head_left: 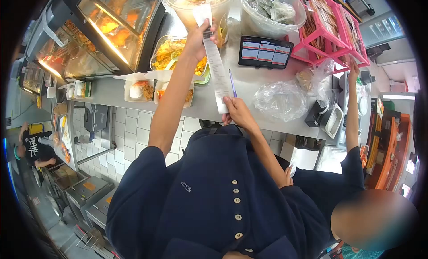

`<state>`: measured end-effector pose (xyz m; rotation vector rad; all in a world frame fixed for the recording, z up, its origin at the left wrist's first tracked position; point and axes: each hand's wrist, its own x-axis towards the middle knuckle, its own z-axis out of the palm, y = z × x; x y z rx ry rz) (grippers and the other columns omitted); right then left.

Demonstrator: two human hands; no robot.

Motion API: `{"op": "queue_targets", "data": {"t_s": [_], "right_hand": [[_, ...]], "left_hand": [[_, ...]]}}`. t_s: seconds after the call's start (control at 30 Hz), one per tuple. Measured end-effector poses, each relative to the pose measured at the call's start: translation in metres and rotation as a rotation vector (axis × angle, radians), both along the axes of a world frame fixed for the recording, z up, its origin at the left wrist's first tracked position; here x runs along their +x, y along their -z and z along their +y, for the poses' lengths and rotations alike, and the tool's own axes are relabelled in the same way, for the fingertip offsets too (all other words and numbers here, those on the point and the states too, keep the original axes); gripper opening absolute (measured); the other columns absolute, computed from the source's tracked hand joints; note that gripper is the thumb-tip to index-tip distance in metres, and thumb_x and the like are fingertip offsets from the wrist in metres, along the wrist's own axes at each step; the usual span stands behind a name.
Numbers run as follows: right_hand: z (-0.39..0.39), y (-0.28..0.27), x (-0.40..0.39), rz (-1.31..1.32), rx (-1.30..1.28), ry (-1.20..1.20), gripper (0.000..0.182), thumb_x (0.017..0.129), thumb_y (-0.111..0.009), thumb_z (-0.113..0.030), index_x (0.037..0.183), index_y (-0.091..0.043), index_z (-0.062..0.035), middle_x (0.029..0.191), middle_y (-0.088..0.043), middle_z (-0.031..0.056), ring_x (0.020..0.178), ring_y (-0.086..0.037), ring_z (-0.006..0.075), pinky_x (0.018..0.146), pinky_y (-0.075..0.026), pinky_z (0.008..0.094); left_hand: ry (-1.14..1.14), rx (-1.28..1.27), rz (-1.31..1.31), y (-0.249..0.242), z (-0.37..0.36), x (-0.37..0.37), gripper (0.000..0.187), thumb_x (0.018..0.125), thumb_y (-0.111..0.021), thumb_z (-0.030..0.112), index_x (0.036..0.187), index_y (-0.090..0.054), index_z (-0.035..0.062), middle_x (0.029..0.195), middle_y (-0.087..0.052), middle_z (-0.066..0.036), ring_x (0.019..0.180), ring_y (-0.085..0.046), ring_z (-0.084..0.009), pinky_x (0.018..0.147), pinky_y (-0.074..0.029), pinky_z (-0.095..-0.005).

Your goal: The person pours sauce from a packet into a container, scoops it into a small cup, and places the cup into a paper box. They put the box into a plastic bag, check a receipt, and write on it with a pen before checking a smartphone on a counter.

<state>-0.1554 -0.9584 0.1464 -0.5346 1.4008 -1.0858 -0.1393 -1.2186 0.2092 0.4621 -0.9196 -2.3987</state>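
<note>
A long printed paper receipt (215,62) is stretched between my two hands above the steel counter. My left hand (200,40) grips its upper end, in front of a large clear tub. The lower end is pinched by my right hand (236,111) at the counter's front edge. Just right of the paper lies a purple pen (232,82). A tray of yellow food (167,53) is partly hidden behind my left forearm. Two open boxes of food, one of them a white box (139,90), sit at the counter edge.
A black tablet (265,52) and a clear plastic bag (281,99) are on the counter (247,108). Pink racks (318,29) stand behind. A heated display case (111,29) is at left. A co-worker (312,187) at right reaches toward the racks; another person (38,147) is far left.
</note>
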Motion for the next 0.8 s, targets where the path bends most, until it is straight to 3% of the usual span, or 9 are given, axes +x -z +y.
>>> {"op": "queue_targets", "data": {"t_s": [0.13, 0.17, 0.27, 0.3, 0.37, 0.5, 0.67, 0.77, 0.8], "right_hand": [[0.006, 0.009, 0.01, 0.022, -0.038, -0.057, 0.043, 0.108, -0.037, -0.039, 0.091, -0.052, -0.0019, 0.056, -0.048, -0.0002, 0.043, -0.045, 0.0089, 0.042, -0.04, 0.0258], [0.005, 0.01, 0.01, 0.014, -0.036, -0.03, 0.042, 0.108, -0.037, -0.039, 0.091, -0.051, -0.0024, 0.056, -0.047, -0.0005, 0.043, -0.044, 0.0089, 0.042, -0.039, 0.026], [0.007, 0.018, 0.016, -0.034, -0.01, 0.041, 0.042, 0.108, -0.036, -0.038, 0.091, -0.05, -0.0033, 0.055, -0.043, -0.0009, 0.043, -0.04, 0.009, 0.042, -0.037, 0.0264], [0.01, 0.029, 0.017, -0.059, 0.009, 0.056, 0.042, 0.108, -0.035, -0.038, 0.091, -0.051, -0.0033, 0.055, -0.043, -0.0007, 0.044, -0.04, 0.0092, 0.042, -0.038, 0.0265], [0.009, 0.058, 0.014, -0.105, 0.062, 0.078, 0.042, 0.108, -0.035, -0.038, 0.091, -0.052, -0.0034, 0.055, -0.044, 0.0001, 0.044, -0.041, 0.0098, 0.042, -0.038, 0.0264], [0.015, 0.123, 0.017, -0.124, 0.224, 0.071, 0.044, 0.108, -0.034, -0.039, 0.088, -0.053, -0.0041, 0.055, -0.048, 0.0017, 0.043, -0.046, 0.0111, 0.042, -0.039, 0.0256], [0.016, 0.139, 0.004, 0.401, 0.278, -0.27, 0.045, 0.105, -0.04, -0.038, 0.089, -0.058, 0.001, 0.057, -0.058, 0.0149, 0.05, -0.061, 0.032, 0.053, -0.051, 0.0445], [0.01, 0.125, -0.008, 1.095, 0.233, -0.101, 0.037, 0.101, -0.048, -0.033, 0.099, -0.059, 0.0029, 0.069, -0.063, 0.0212, 0.07, -0.066, 0.0416, 0.066, -0.053, 0.051], [0.002, 0.122, -0.016, 1.083, 0.179, 0.0, 0.034, 0.1, -0.051, -0.03, 0.102, -0.059, 0.0022, 0.075, -0.064, 0.0213, 0.078, -0.066, 0.0425, 0.07, -0.053, 0.051]], "left_hand": [[0.271, 0.011, 0.224, 0.037, -0.051, -0.016, 0.025, 0.109, -0.035, 0.027, 0.103, -0.052, 0.0097, 0.067, -0.043, 0.002, 0.052, -0.04, -0.0097, 0.052, -0.039, -0.0253], [0.683, 0.064, 0.681, 0.073, -0.079, -0.033, 0.034, 0.107, -0.037, 0.037, 0.114, -0.052, 0.007, 0.085, -0.055, -0.005, 0.069, -0.055, -0.0158, 0.067, -0.049, -0.0296], [-0.352, -0.622, -0.625, 0.028, -0.015, -0.041, 0.051, 0.103, -0.045, 0.045, 0.127, -0.047, 0.0, 0.115, -0.058, -0.015, 0.102, -0.06, -0.0273, 0.094, -0.047, -0.0372], [-0.469, -1.024, -0.578, 0.055, -0.009, -0.036, 0.069, 0.098, -0.054, 0.049, 0.136, -0.037, -0.0061, 0.14, -0.042, -0.027, 0.125, -0.048, -0.0338, 0.107, -0.036, -0.0446], [-0.654, -1.622, -0.608, 0.049, 0.04, 0.003, 0.062, 0.096, -0.059, 0.041, 0.134, -0.044, -0.0051, 0.138, -0.047, -0.028, 0.124, -0.051, -0.0355, 0.102, -0.04, -0.0433], [0.16, -1.355, -0.642, 0.136, 0.118, 0.096, 0.034, 0.094, -0.062, 0.027, 0.117, -0.064, 0.0026, 0.124, -0.062, -0.016, 0.124, -0.053, -0.0356, 0.102, -0.04, -0.0447], [0.215, -1.585, -0.728, 0.194, 0.169, 0.138, 0.029, 0.091, -0.063, 0.023, 0.114, -0.065, 0.0047, 0.134, -0.056, -0.014, 0.131, -0.048, -0.033, 0.105, -0.037, -0.0454], [0.194, -1.649, -0.71, 0.198, 0.175, 0.144, 0.03, 0.089, -0.064, 0.022, 0.114, -0.065, 0.0048, 0.139, -0.051, -0.015, 0.135, -0.043, -0.0323, 0.107, -0.035, -0.0462], [0.19, -1.655, -0.704, 0.198, 0.175, 0.145, 0.03, 0.089, -0.065, 0.022, 0.114, -0.065, 0.0048, 0.14, -0.05, -0.015, 0.136, -0.042, -0.0322, 0.108, -0.035, -0.0465]]}}
